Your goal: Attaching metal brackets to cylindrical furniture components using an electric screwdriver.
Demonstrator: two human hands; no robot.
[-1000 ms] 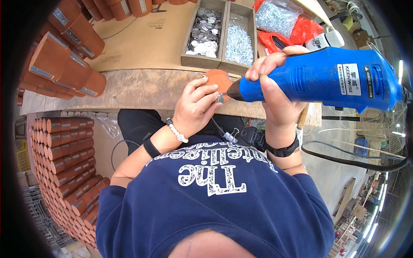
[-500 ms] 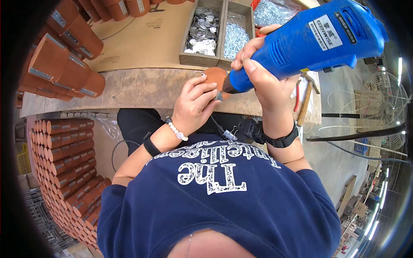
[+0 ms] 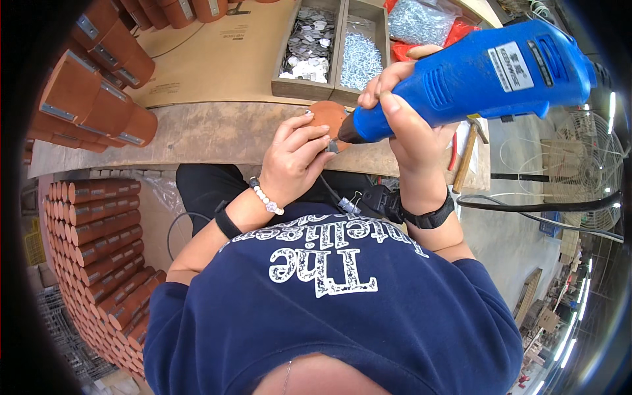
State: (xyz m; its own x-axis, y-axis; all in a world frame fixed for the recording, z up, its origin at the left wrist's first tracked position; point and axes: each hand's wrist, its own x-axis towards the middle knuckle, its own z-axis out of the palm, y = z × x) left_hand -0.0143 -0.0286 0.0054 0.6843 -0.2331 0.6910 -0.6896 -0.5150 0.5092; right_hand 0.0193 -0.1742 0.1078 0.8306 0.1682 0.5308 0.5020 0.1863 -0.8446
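Pot (image 3: 326, 115) sits at the bench (image 3: 197, 135) edge, small, brown and round. I think it is light, hard and smooth, so I hold its side. My left hand (image 3: 299, 158) is pinching it. My right hand (image 3: 408, 122) is wrapped tight round the blue drill (image 3: 480, 72), tip touching the pot. Screw trays (image 3: 332, 46) lie behind.

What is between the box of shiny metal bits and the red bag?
In the head view, a wooden box of silvery screws sits between the box of metal plates and the red bag.
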